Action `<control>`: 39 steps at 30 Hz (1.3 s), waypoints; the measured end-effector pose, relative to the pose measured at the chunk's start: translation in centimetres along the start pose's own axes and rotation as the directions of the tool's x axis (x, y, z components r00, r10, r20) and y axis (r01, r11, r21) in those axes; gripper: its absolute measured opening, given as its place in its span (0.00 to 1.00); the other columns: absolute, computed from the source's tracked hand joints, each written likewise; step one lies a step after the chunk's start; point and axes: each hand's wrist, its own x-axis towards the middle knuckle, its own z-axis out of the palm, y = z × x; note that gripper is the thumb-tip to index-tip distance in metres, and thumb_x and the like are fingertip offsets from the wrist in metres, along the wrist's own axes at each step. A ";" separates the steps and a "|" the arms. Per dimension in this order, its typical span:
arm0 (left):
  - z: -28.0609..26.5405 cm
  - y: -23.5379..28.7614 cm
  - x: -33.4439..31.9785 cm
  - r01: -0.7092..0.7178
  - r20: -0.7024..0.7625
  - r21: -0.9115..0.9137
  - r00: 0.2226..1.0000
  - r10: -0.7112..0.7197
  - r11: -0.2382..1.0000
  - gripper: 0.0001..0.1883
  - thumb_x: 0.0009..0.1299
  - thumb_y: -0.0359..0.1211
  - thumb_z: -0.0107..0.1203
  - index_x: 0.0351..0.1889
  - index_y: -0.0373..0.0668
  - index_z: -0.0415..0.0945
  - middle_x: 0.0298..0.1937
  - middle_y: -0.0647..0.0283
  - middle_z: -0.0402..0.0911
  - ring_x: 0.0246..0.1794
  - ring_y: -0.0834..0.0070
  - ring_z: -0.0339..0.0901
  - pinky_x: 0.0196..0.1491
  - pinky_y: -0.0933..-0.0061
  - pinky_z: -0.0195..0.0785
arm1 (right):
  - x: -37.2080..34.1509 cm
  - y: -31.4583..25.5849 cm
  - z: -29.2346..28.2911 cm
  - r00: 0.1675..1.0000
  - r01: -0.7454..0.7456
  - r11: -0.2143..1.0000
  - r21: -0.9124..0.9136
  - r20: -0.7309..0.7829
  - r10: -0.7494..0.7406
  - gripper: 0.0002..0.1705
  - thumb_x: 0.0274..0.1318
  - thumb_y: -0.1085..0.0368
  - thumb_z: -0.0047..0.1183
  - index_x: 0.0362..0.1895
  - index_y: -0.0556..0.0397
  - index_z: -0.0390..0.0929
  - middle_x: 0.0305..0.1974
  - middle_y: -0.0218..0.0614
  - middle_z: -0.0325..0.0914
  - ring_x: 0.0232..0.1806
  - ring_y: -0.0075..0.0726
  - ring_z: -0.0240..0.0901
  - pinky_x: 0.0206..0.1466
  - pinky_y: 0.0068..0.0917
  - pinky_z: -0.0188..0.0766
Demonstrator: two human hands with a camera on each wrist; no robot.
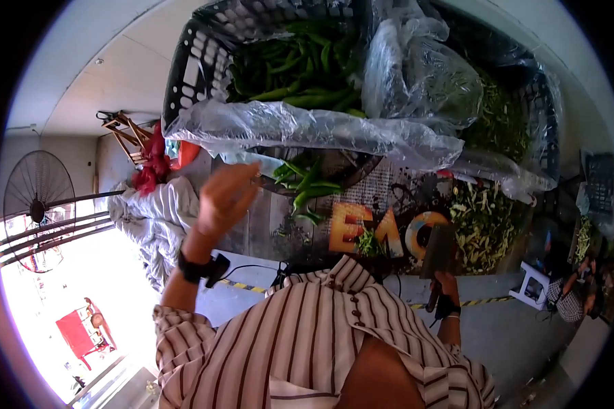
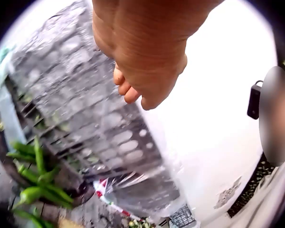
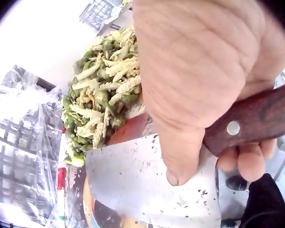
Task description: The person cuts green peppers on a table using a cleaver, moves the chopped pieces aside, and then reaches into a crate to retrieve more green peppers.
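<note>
My left hand [image 1: 226, 198] is raised beside a small pile of long green peppers [image 1: 310, 183] on the table; its fingers are loosely bent, and nothing shows in them. In the left wrist view that hand [image 2: 142, 57] is above the peppers [image 2: 40, 183], against the crate's side. My right hand [image 1: 447, 286] grips the cleaver [image 1: 438, 251] near the table's front edge. From the right wrist, the hand [image 3: 199, 71] wraps the dark wooden handle, thumb along the flat of the wide blade [image 3: 147, 183].
Behind the table surface [image 1: 252, 225], plastic-lined crates [image 1: 307, 126] hold whole peppers [image 1: 314, 61] and cut green pieces [image 1: 501, 123]. A heap of pale-green trimmings [image 1: 484, 228] lies at the right. A small green bit [image 1: 368, 242] lies near the front edge. A fan [image 1: 37, 210] stands far left.
</note>
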 end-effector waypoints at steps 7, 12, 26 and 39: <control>-4.9 -4.4 13.7 0.149 -0.093 -0.062 0.984 -0.154 0.987 0.20 0.65 0.27 0.57 0.57 0.41 0.74 0.44 0.58 0.82 0.46 0.74 0.78 0.51 0.73 0.69 | -0.9 -1.0 1.3 0.998 -0.004 1.000 0.010 -0.065 0.004 0.11 0.51 0.61 0.59 0.32 0.53 0.72 0.19 0.33 0.71 0.19 0.32 0.71 0.24 0.29 0.66; -1.4 -11.1 21.4 0.129 0.389 -0.077 0.917 -0.089 0.989 0.25 0.66 0.38 0.59 0.61 0.42 0.71 0.50 0.55 0.79 0.53 0.71 0.75 0.56 0.70 0.66 | -0.9 -1.0 1.2 0.995 -0.040 0.999 0.022 -0.094 0.042 0.10 0.51 0.63 0.57 0.33 0.54 0.72 0.20 0.34 0.72 0.20 0.32 0.71 0.25 0.29 0.68; 10.4 -15.8 29.3 0.253 0.642 0.481 0.549 -0.535 0.839 0.57 0.55 0.68 0.56 0.66 0.27 0.57 0.67 0.40 0.60 0.67 0.48 0.60 0.63 0.56 0.60 | -0.2 0.3 0.5 0.992 -0.068 0.989 0.130 -0.101 0.081 0.08 0.51 0.66 0.60 0.31 0.53 0.73 0.20 0.34 0.71 0.19 0.35 0.71 0.24 0.31 0.70; 16.6 -15.8 28.5 0.474 0.528 0.526 0.469 -0.708 0.706 0.67 0.47 0.69 0.63 0.68 0.23 0.45 0.67 0.37 0.57 0.67 0.51 0.59 0.61 0.58 0.60 | -0.3 0.1 0.4 0.977 -0.146 0.969 0.197 -0.126 0.173 0.08 0.51 0.68 0.59 0.31 0.55 0.72 0.19 0.35 0.70 0.19 0.36 0.71 0.23 0.31 0.70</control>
